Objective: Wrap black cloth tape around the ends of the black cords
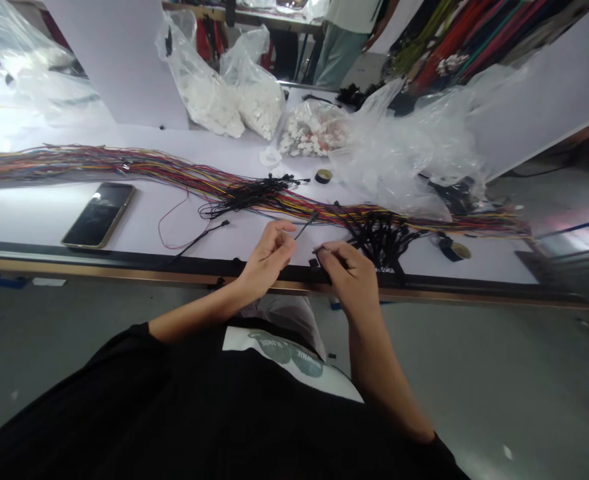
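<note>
My left hand [268,257] is pinched on a thin dark cable [304,225], whose connector end sticks out to the upper right. Beside it, my right hand [352,270] has thumb and forefinger pressed together on a small dark piece [318,250], too blurred to name. Both hands are above the table's front edge. Just beyond them runs a long bundle of coloured wires [169,172]. Short black cables with connectors [254,193] lie across it, and a heap of black cables [387,243] rests right of my right hand.
A phone [98,215] lies at left, near a single black cable [199,241]. Tape rolls [323,176] sit behind the wires and at right. Plastic bags of white parts [214,107] line the back. Another person [344,40] stands beyond the table.
</note>
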Tool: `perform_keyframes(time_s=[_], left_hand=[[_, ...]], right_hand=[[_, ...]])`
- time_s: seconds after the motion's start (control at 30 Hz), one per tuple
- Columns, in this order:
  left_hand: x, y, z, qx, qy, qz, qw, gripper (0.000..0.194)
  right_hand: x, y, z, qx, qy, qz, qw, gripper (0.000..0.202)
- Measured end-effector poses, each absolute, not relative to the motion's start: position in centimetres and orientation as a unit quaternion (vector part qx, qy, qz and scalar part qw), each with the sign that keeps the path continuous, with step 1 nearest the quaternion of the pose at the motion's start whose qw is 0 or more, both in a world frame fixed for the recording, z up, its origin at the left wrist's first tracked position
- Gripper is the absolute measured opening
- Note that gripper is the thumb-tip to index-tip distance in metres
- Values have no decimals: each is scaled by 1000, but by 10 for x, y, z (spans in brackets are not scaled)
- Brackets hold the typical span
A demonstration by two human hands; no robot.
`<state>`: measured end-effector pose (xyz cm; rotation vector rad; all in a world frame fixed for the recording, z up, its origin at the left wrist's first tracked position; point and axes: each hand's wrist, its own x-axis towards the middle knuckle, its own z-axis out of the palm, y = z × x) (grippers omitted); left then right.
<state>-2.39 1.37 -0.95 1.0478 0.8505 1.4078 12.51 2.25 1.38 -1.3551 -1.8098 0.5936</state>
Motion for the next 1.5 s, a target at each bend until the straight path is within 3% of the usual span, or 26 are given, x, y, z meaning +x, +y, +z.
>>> perform_keyframes(time_s=[0.1, 0.53, 0.73, 0.87, 0.97, 1.1, 1.23, 1.37, 1.5], left_hand=[[-22, 13, -10, 442, 341, 594, 579, 12], [-27, 7, -5, 493, 369, 582, 531, 5], [-24, 12, -4, 407, 351, 592, 600, 31], [-23, 13, -4, 373, 305, 589, 648, 36], [-24, 14, -3, 334, 289, 590, 676, 43], [-30, 21, -6, 283, 259, 484, 787, 37], [-34, 27, -12, 274, 234, 384, 850, 33], [-31, 25, -14, 298, 269, 458, 793, 27], [-37, 20, -10, 414, 289, 520, 689, 18]], right_hand=[[118, 16, 21, -515, -717, 252, 396, 15], [106, 19, 15, -538, -730, 203, 370, 25], [110, 19, 16, -498, -797, 97, 327, 25], [115, 21, 19, -470, -836, -9, 283, 33], [115, 24, 14, -466, -827, -32, 313, 28], [109, 30, -2, -448, -789, 42, 418, 23], [108, 33, -9, -374, -752, 259, 477, 24], [110, 32, -4, -324, -719, 410, 458, 23], [110, 28, -2, -424, -626, 372, 539, 17]])
